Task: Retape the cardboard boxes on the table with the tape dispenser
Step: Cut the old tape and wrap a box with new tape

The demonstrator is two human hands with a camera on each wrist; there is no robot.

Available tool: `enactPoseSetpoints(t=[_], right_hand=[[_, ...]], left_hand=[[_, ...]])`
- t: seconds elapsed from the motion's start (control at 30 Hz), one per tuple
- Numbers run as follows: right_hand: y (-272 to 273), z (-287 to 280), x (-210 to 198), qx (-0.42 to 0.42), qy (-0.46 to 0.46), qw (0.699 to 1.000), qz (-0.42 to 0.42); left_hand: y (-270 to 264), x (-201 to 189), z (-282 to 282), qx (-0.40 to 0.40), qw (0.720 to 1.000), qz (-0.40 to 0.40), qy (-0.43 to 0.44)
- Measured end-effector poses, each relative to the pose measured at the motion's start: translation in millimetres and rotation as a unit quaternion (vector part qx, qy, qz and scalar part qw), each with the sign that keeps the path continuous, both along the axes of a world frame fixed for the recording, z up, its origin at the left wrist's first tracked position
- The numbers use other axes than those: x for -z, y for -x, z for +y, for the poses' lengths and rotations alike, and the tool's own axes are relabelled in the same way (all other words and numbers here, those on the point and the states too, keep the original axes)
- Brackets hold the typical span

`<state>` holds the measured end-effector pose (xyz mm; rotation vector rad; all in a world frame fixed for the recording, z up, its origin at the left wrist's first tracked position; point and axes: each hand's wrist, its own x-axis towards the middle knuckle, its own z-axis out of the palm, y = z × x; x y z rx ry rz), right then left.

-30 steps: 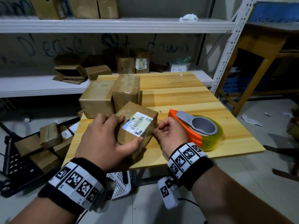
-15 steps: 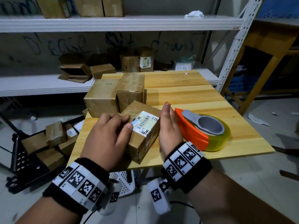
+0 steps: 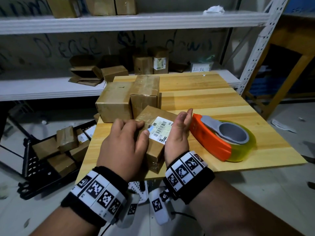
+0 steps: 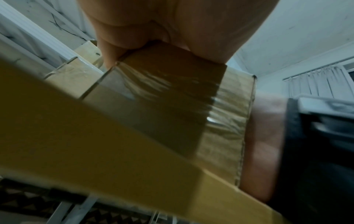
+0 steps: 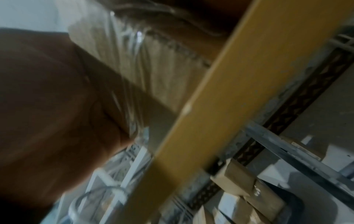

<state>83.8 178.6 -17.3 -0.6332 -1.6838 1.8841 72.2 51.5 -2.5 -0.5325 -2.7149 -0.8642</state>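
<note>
left hand [image 3: 124, 147]: bare, no sleeve | left wristband [image 3: 95, 193]: black fabric, row of 4 white tiles with black square codes | right hand [image 3: 178, 133]: bare | right wristband [image 3: 187, 174]: same black band, coded white tiles | white camera pods [image 3: 160, 206] under both wrists, thin black cable

Box label [image 3: 161, 129] reads "123" (rest blurred).
</note>
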Motion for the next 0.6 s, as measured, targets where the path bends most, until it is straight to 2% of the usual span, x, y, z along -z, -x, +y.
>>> enactPoseSetpoints(t=[0.23,0.37,0.47,0.53,0.6], right_hand=[[-16,-5,17,-0.103,-0.066,0.992,-0.003],[-29,-10,14,-0.081,0.014,0.996,-0.048],[-36,-10,8,-0.036,0.069,0.996,-0.039],[-38,-5,3,0.008,0.111,0.993,-0.049],[-41,-2,3,0.009,0.133,0.991,-0.031]], left_hand=[[0,-10,2,-0.004,1.000,-0.010,0.022],[-1,-18,2,-0.010,0.999,-0.038,0.009],[-6,-21,-3,0.016,0.996,-0.085,-0.020],[-7,-19,-6,0.031,0.984,-0.143,-0.096],[-7,-20,-4,0.025,0.953,-0.202,-0.226]])
